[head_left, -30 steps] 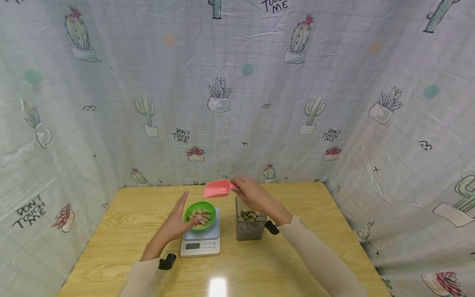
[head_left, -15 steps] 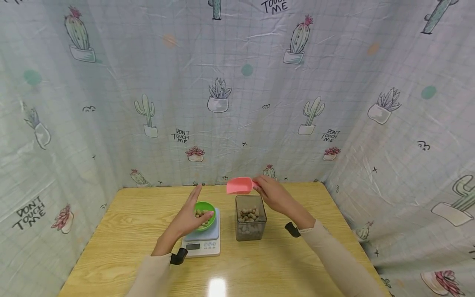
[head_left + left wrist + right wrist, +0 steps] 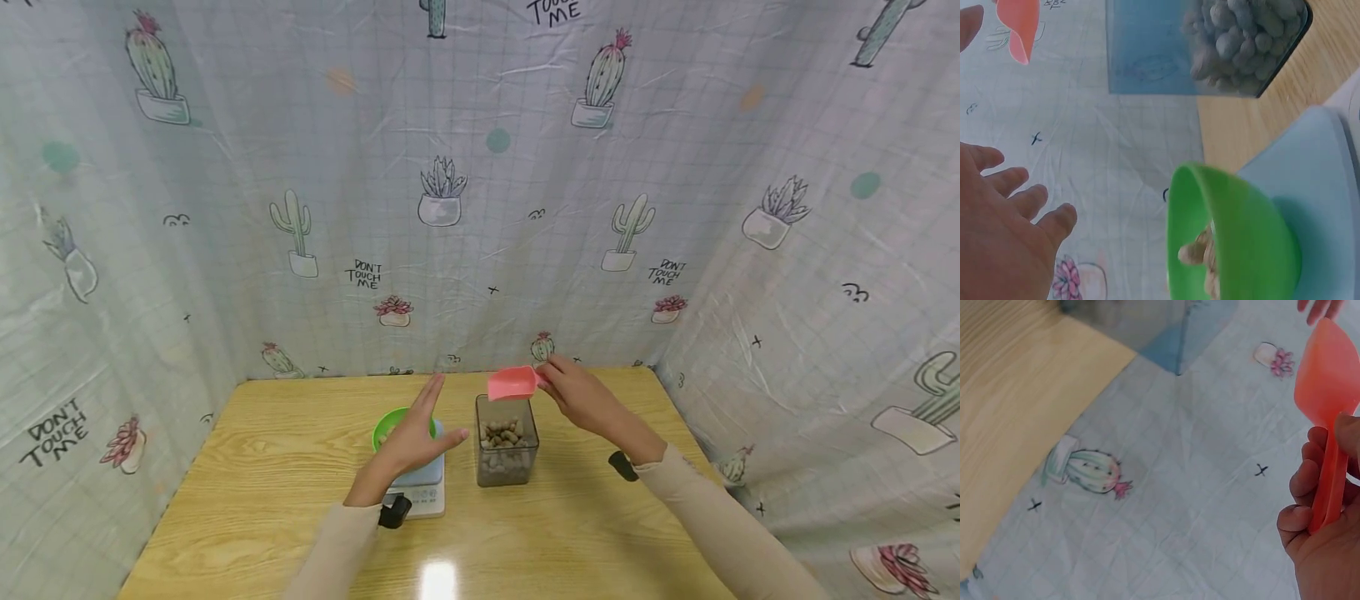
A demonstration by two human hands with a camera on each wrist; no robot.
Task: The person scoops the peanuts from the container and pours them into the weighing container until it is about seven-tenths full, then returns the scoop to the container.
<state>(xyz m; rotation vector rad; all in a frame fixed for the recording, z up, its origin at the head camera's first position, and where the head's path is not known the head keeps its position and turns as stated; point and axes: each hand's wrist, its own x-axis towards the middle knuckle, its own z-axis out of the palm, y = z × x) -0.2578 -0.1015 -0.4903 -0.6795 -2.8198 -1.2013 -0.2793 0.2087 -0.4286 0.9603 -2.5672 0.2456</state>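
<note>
My right hand (image 3: 581,396) grips the handle of a pink scoop (image 3: 513,383), its bowl above the back of a clear grey bin (image 3: 507,471). No load shows in the scoop. Peanuts (image 3: 501,435) fill the lower part of that bin. My left hand (image 3: 414,440), fingers straight and thumb spread, hovers over a green bowl (image 3: 1244,231) and partly hides it in the head view. Some peanuts (image 3: 1197,253) lie inside the bowl, which sits on the pale blue plate of a kitchen scale (image 3: 427,500). The scale's display is mostly covered by the left wrist.
Under everything is a wooden table (image 3: 585,517), its back edge near a cactus-print curtain (image 3: 480,292) that also runs along both sides. A black wrist camera (image 3: 395,510) is strapped at the left wrist, another black camera (image 3: 622,467) at the right.
The right hand has carried the scoop rightward from beside the bowl to over the bin. My left hand has followed to the right, now covering more of the bowl and scale.
</note>
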